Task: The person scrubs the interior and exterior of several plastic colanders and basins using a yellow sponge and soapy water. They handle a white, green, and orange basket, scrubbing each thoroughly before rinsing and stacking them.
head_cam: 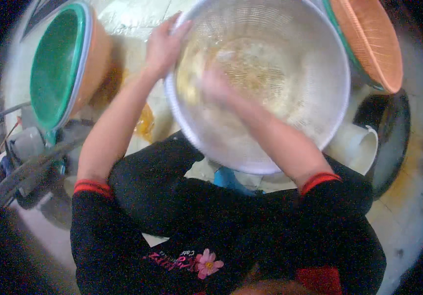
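A large, pale plastic strainer basket (318,84) is tilted in front of my knees, its slotted inside facing me. My left hand (165,46) grips its rim at the upper left, fingers over the edge. Inside the basket, my right hand (215,79) is motion-blurred against the left wall. A soft yellow thing (188,79), perhaps a scrubbing cloth, is blurred along with it and appears to be in its grasp. The blur hides the individual fingers. Wet sheen shows on the basket's base.
Nested green, lavender and orange basins (58,70) stand tilted at the left. Orange baskets (372,40) lean at the upper right. A white bucket (355,145) lies beside a dark round basin (392,147). Amber liquid (145,123) is on the tiled floor, and a grey bar (34,169) slants at left.
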